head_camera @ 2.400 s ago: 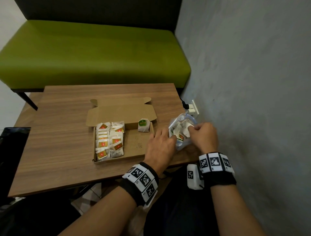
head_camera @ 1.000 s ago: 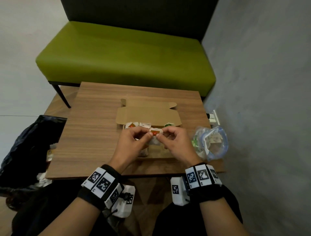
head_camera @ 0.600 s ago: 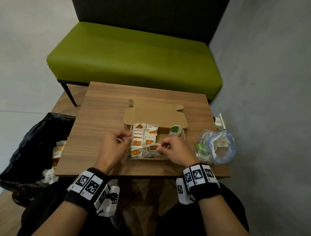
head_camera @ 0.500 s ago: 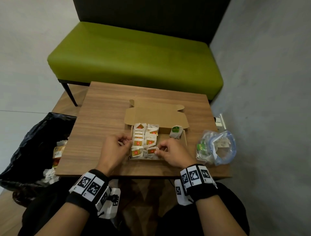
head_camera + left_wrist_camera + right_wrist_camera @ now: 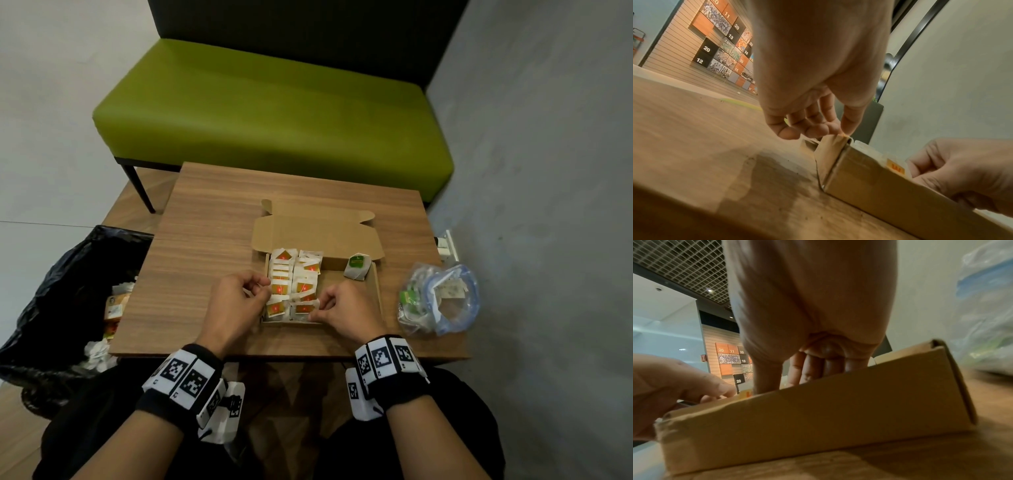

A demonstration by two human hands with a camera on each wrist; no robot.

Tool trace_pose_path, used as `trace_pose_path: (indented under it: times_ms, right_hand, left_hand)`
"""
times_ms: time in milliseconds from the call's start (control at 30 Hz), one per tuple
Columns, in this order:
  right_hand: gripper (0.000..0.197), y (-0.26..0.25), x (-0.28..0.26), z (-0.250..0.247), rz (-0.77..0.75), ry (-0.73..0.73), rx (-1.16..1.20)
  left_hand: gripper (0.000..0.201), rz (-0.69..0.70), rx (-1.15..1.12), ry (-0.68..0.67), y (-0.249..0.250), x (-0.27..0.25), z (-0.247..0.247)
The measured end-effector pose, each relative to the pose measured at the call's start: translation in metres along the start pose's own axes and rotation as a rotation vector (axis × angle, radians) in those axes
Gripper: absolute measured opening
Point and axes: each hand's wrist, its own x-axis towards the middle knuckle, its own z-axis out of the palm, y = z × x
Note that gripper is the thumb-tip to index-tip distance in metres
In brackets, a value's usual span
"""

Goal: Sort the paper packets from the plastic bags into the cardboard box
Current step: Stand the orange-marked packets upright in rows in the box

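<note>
Wooden table, left hand curled at cardboard box corner, right hand pinching an orange paper packet inside.

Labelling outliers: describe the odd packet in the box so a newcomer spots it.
On the wooden table sits an open cardboard box. The green packet leans in its far right corner, alone; the other packets, all orange, fill the left side.

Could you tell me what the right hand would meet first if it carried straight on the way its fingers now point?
Probably the red-labelled paper packets in the cardboard box: the right hand points left across them. Depth is unclear.
</note>
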Motion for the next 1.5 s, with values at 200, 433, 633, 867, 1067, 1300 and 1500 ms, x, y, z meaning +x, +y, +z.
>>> trace_pose_path:
  times_ms: [200,433,633,867,1067,1300,1500]
  right_hand:
    - [0.024,-0.009,-0.001,0.003,0.034,0.028,-0.060]
    - [0.022,0.002,-0.030,-0.045,0.071,0.056,0.164]
    - [0.010,0.042,-0.076,-0.119,0.136,0.568,0.115]
    - [0.014,0.124,-0.081,-0.148,0.438,0.551,-0.013]
    - [0.011,0.141,-0.059,-0.118,0.407,0.415,0.105]
    - [0.023,0.134,-0.064,-0.109,0.314,0.558,0.112]
    - [0.045,0.137,-0.077,-0.101,0.152,0.613,0.044]
  left_hand:
    - [0.006,-0.002,0.029,-0.010,0.003,-0.001,-0.001]
    - [0.010,0.068,0.154,0.062,0.005,0.002,-0.002]
    - [0.011,0.250,0.225,0.105,0.045,-0.012,0.018]
    - [0.014,0.385,0.265,-0.107,0.090,-0.030,0.073]
    - [0.026,0.606,0.471,-0.320,0.117,-0.040,0.131]
    - [0.037,0.560,0.632,-0.337,0.127,-0.033,0.173]
    - [0.066,0.454,0.690,-0.346,0.116,-0.028,0.187]
